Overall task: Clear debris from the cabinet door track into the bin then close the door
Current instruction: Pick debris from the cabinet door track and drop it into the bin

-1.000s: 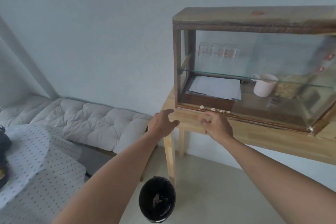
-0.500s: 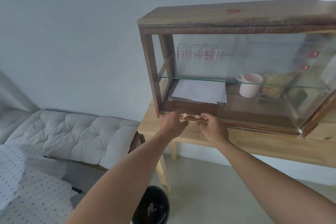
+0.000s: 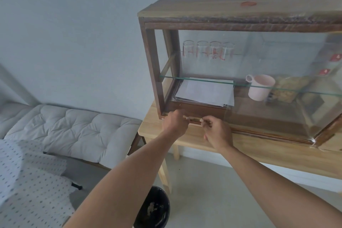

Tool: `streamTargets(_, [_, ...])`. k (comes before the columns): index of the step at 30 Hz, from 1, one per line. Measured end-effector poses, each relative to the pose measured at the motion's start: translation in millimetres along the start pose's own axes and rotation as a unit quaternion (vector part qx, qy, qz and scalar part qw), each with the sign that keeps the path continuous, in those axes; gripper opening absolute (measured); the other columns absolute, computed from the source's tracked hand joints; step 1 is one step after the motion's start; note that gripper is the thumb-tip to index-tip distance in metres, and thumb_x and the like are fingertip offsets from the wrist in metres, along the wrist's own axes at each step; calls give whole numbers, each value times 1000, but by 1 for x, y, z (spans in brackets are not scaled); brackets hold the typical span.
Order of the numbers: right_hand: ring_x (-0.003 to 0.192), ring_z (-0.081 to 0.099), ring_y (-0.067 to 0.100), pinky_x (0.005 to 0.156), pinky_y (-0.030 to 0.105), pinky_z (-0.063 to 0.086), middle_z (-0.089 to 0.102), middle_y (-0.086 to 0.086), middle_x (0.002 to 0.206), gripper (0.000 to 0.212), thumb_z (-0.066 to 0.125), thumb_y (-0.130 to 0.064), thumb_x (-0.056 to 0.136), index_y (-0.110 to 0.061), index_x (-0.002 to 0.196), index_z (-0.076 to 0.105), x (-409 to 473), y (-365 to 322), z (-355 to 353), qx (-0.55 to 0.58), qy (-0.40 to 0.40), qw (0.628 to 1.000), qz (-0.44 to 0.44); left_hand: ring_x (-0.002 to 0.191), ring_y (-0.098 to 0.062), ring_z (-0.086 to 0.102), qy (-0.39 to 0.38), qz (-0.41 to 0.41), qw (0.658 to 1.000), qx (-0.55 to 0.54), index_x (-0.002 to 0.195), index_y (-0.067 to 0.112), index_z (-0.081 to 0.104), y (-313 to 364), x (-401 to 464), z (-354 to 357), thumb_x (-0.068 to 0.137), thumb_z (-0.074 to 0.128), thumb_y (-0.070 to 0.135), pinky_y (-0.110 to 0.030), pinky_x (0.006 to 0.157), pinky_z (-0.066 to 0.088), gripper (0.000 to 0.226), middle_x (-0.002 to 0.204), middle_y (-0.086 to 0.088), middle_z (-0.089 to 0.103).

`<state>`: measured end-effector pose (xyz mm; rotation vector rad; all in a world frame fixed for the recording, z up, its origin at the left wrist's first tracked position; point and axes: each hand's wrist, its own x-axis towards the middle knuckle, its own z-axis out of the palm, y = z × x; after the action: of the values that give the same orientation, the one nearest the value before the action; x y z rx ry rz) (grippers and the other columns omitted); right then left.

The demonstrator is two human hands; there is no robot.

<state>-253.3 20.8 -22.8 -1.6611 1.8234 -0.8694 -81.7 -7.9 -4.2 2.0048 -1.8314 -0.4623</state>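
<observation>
A wood-framed glass cabinet (image 3: 150, 65) stands on a light wooden table (image 3: 262, 152). Its glass door (image 3: 288, 83) is slid to the right, leaving the left part open. Small pale crumbs of debris (image 3: 186, 117) lie on the bottom front door track (image 3: 259, 134). My left hand (image 3: 174, 122) is curled over the track's left end, thumb touching one crumb; its fingers are hidden. My right hand (image 3: 217, 133) pinches another crumb (image 3: 202, 120) at its fingertips. A black bin (image 3: 154, 207) with some debris inside stands on the floor below my forearms.
Inside the cabinet are a stack of white papers (image 3: 205, 91), a pink mug (image 3: 261, 87) and several glasses (image 3: 208, 50) on a glass shelf. A white tufted bench cushion (image 3: 74, 129) lies at left, with a dotted cloth (image 3: 27, 181) in front.
Both hands have closed in on the crumbs on the track from either side. My view has moved nearer to the cabinet and a little right.
</observation>
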Motion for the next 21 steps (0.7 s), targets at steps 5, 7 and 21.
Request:
streamTargets(5, [54, 70, 8, 62, 32, 56, 69, -10, 49, 8, 66, -30, 100, -30, 93, 69, 1, -5, 3, 14, 8, 1000, 4, 97, -31, 70, 15, 3, 1000, -17, 113, 28, 74, -4, -1, -2, 97, 68, 33, -38, 73, 55, 18, 107, -3, 77])
streamTargets(7, [51, 66, 3, 59, 29, 52, 70, -11, 49, 9, 65, -31, 100, -31, 91, 68, -1, -5, 5, 17, 13, 1000, 8, 95, -31, 71, 21, 2, 999, -28, 113, 27, 73, -8, -4, -4, 97, 68, 33, -41, 76, 59, 17, 104, -3, 78])
streamTargets(21, [56, 71, 17, 70, 41, 62, 72, -5, 53, 16, 67, -40, 101, -29, 89, 69, -47, -44, 40, 31, -36, 999, -24, 84, -23, 69, 42, -59, 996, -46, 113, 35, 70, -82, -57, -47, 99, 65, 43, -42, 78, 61, 17, 98, 1, 73])
